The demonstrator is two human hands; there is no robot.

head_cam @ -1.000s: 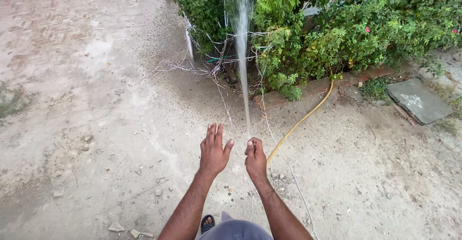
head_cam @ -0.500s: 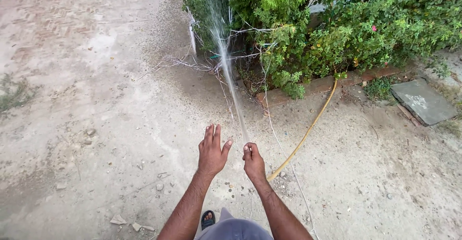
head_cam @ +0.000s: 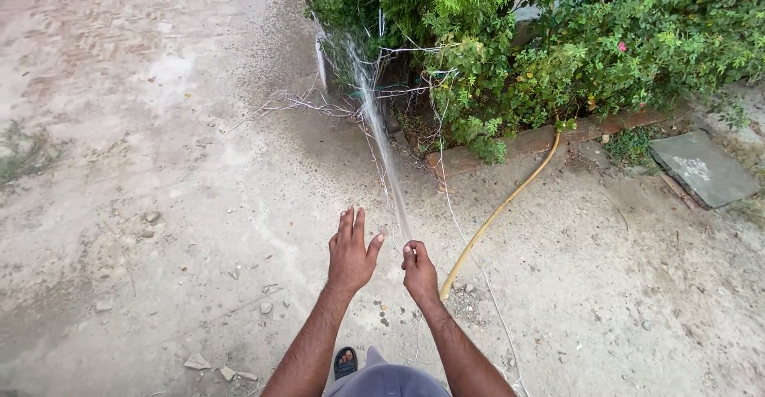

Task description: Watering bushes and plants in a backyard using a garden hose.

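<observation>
Two hands out front: your right hand [head_cam: 419, 270] pinches the yellow rubber hose [head_cam: 494, 215], spraying green bushes [head_cam: 510, 54]; your left hand [head_cam: 351, 252] hovers beside, fingers [head_cam: 351, 223] extended.

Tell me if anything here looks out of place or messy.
Yes: loose white wires sprawl in a tangle from the bushes across the ground. A grey slab lies askew at the right. The right hand grips the yellow hose; the left hand is open.

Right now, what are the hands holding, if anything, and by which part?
The right hand grips the yellow hose at its outlet end, where the water jet leaves. The left hand is open, fingers spread, and holds nothing.
</observation>
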